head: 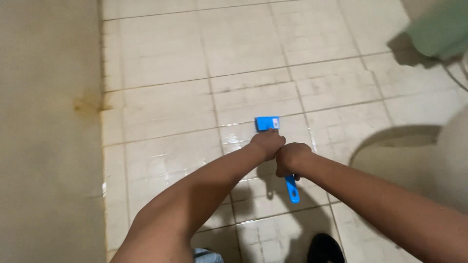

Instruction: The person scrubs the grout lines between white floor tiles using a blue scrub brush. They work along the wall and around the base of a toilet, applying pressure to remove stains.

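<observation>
Nearest the camera, at the bottom edge, a dark shoe toe (325,248) and a scrap of blue trouser cloth show on the tiled floor (161,92), and both bare forearms run forward from there to meet over a wet, shiny patch of tile. Just beyond, the right hand (291,159) is clenched around the blue brush handle (292,190), whose free end pokes out below the fist toward the person; its fingers are wrapped fully closed on it. Ahead of it and touching it, the left hand (267,143) is curled down over the front of the tool, its fingers pressing on or gripping the part next to the blue brush head (267,122) — how tightly cannot be told from above. The head lies flat on the tile, near a grout line. By the look of it, scrubbing the floor is the step in hand, and a next stroke would call for steady downward pressure from both hands while the head stays flat. Farther off, a stained wall (48,122) rises at left, a pale rounded fixture (456,160) stands at right, and a green object (438,29) sits blurred in the far corner.
</observation>
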